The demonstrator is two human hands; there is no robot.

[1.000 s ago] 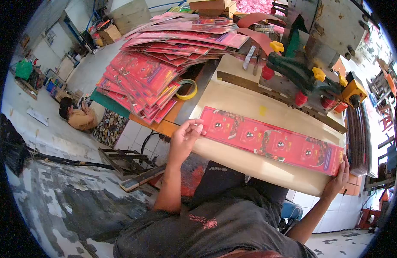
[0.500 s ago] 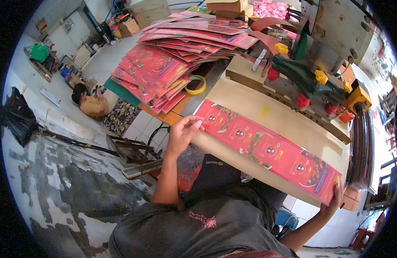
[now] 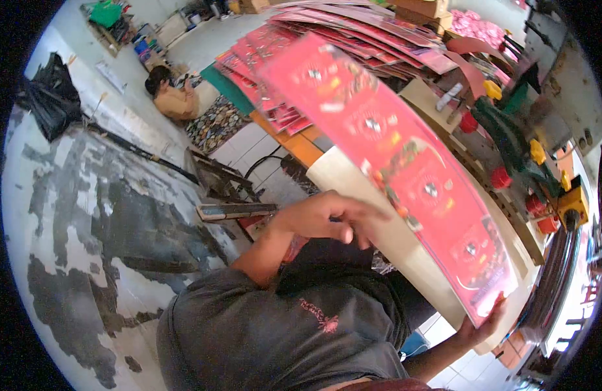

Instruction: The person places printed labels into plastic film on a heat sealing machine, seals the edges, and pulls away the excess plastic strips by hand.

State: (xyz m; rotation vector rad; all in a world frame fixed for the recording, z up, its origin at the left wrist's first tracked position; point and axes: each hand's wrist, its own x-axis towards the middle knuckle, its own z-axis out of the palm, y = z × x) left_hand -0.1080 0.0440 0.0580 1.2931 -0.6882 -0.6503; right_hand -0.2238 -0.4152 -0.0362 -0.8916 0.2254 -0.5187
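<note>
A long red printed sheet (image 3: 405, 163) is raised at a slant over the beige board (image 3: 405, 244), its far end up toward the pile. My right hand (image 3: 485, 322) grips its near lower end, thumb and fingers pressed on the edge. My left hand (image 3: 343, 218) is off the sheet, beside its left edge above the board's near side; its fingers are apart, partly blurred, with nothing visible in them. Behind the raised sheet lies a large pile of similar red sheets (image 3: 353, 29).
A machine with a green arm (image 3: 503, 140), red knobs and yellow knobs stands at the right behind a metal bar. A yellow box (image 3: 573, 210) is at its side. Another person (image 3: 177, 101) sits on the floor at the upper left. A wooden stand (image 3: 226, 179) is below the table.
My left hand has let go of the sheet and moved right. The sheet's far end has risen and swung upward while my right hand keeps its near end. The view has turned.
</note>
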